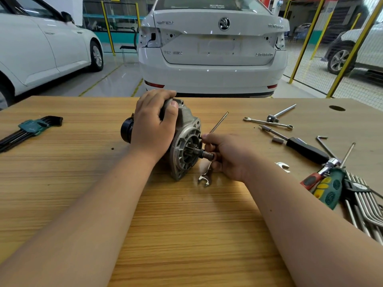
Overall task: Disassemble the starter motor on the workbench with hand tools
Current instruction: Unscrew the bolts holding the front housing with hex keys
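grey motor [187,131] gripped left [152,124], key [220,120] pinched right [227,155]

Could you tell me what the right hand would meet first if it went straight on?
Probably the starter motor: the right hand, gripping a hex key, points at its flanged end, beside the shaft.

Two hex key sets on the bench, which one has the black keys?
The left hex key set: black keys in a green holder. The right hex key set has silver keys in a black holder.
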The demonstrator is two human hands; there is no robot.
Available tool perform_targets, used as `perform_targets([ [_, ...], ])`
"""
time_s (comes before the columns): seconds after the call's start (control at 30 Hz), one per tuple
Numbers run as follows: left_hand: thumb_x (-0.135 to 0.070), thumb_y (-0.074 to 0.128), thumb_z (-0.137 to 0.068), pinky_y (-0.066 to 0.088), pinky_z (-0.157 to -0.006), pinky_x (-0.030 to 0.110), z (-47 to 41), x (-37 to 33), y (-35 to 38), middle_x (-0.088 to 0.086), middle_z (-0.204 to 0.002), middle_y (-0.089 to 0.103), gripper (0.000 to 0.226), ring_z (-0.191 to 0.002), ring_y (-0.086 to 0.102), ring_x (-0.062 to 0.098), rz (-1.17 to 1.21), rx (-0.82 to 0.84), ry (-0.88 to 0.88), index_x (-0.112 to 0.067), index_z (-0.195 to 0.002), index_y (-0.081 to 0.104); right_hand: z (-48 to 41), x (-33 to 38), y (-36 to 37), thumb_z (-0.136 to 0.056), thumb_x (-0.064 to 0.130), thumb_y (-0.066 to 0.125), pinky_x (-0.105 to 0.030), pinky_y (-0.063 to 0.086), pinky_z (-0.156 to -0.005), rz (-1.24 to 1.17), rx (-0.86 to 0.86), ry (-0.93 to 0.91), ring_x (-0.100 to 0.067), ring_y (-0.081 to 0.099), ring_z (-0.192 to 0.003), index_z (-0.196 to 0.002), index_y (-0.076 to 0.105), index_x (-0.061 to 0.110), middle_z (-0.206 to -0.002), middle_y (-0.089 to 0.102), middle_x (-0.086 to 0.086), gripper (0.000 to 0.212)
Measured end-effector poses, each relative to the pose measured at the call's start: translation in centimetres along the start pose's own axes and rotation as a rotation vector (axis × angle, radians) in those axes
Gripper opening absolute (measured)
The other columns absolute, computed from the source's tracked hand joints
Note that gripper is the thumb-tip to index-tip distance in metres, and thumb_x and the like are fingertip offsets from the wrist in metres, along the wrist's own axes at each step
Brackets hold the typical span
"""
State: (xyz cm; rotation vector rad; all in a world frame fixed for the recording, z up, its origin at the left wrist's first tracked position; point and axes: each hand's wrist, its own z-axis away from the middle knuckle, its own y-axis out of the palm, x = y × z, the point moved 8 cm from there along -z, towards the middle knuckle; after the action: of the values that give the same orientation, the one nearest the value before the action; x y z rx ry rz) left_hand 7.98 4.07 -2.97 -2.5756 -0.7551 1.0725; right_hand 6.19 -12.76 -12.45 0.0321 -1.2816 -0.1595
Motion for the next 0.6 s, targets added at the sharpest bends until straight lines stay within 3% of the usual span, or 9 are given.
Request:
perform_targets([
  [0.2, -0.032, 0.038, -0.094, 0.031, -0.105, 0.025, 0.0, 0.0, 0.0, 0.0, -0.123, 0.057, 0.042, -0.121, 0.039, 0.007, -0.009, -0.001, 0.001, -0.013, -0.124, 0.061, -0.3, 0.3, -0.1, -0.091, 0.023, 0.064, -0.02, 0.035, -0.035, 0.082, 0.014, -0.036, -0.008, 0.045, -0.039, -0.079, 0.063, 0.014, -0.052, 0.054, 0.005, 0.016],
  [0.37, -0.032, 0.039, -0.095, 0.03, -0.103, 0.022, 0.0, 0.0, -0.1, 0.0, -0.124, 0.057, 0.041, -0.123, 0.041, 0.01, -0.019, -0.01, -0.003, -0.013, -0.124, 0.061, 0.1, 2.4, -0.2, -0.091, 0.027, 0.066, -0.027, 0.045, -0.045, 0.359, -0.01, -0.292, -0.011, 0.051, -0.046, -0.069, 0.061, 0.017, -0.059, 0.058, 0.004, 0.024],
  [0.47, -0.031, 0.039, -0.094, 0.029, -0.102, 0.02, 0.0, -0.1, -0.2, -0.006, -0.12, 0.055, 0.04, -0.119, 0.039, 0.004, -0.014, -0.027, 0.003, -0.013, -0.122, 0.061, 0.9, 3.9, 0.0, -0.09, 0.03, 0.066, -0.033, 0.047, -0.053, 0.62, -0.059, -0.465, -0.012, 0.051, -0.053, -0.073, 0.061, 0.017, -0.063, 0.057, 0.003, 0.022],
  [0.6, -0.03, 0.04, -0.094, 0.028, -0.101, 0.019, 0.1, -0.1, -0.2, -0.011, -0.116, 0.051, 0.039, -0.116, 0.037, 0.0, -0.004, -0.047, 0.009, -0.013, -0.121, 0.062, 2.2, 5.2, 0.7, -0.091, 0.029, 0.065, -0.022, 0.036, -0.053, 0.923, -0.153, -0.68, -0.005, 0.05, -0.062, -0.07, 0.052, 0.032, -0.069, 0.055, 0.012, 0.025],
])
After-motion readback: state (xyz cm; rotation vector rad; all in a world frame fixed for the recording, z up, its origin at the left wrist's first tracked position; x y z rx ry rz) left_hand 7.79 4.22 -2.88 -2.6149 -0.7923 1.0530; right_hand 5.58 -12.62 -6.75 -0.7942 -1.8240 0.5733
